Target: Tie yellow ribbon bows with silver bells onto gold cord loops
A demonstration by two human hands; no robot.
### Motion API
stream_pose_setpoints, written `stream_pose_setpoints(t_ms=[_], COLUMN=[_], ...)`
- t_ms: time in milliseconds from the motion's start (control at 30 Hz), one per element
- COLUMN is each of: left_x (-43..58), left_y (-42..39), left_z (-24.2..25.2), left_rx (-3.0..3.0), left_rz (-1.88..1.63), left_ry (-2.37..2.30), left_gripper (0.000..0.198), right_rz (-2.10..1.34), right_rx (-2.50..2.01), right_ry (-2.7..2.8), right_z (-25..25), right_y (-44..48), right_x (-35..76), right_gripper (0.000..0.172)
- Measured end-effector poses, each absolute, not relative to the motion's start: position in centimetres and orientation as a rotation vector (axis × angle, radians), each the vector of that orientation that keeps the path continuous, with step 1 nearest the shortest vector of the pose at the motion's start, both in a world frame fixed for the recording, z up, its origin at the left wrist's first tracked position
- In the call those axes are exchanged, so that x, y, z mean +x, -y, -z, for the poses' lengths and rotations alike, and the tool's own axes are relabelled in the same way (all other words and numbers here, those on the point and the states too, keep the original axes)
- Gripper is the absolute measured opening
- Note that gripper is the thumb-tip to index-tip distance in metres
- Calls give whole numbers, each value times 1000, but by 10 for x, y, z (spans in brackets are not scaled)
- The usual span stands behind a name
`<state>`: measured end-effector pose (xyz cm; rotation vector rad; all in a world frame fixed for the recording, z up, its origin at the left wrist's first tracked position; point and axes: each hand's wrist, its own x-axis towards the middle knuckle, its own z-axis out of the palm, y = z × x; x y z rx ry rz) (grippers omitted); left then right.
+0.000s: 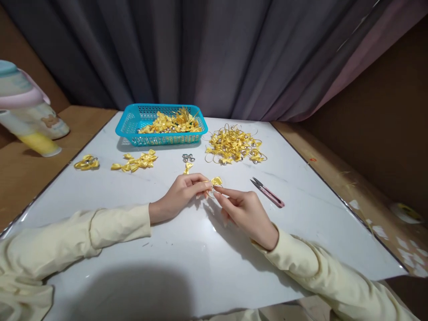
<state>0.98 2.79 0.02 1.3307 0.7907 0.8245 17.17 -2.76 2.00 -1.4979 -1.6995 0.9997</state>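
Observation:
My left hand [180, 195] and my right hand [245, 211] meet at the middle of the white table [187, 258]. Both pinch one small yellow ribbon bow [216, 181] between their fingertips, just above the tabletop. A single loose yellow bow [187, 167] lies just beyond my left hand, with a few small silver bells [188, 158] behind it. Pink thread snips [267, 192] lie to the right of my right hand.
A blue plastic basket [133, 122] of yellow bows stands at the back. A heap of bows with gold loops [234, 145] lies to its right. Two small bow piles [135, 161] [86, 163] lie at left. A pastel bottle [28, 113] lies on the wooden bench at far left.

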Motion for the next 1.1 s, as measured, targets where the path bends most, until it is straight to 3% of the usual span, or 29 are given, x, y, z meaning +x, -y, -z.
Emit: stream_pose_setpoints(t_ms=[200,600,1100], left_x=[10,10,10], left_y=[-26,-25,-25], left_z=[-4,-3,0], left_rx=[1429,1511,1457], left_rz=[-786,-760,-740], left_ry=[-789,-737,-722], left_gripper=[17,17,19], right_rz=[-1261,-945,-928], right_rx=[-1482,-1440,-1437], right_ry=[1565,1795,1822], right_z=[-24,-18,-18], right_y=[26,25,25], right_x=[171,173,175], right_gripper=[32,25,26])
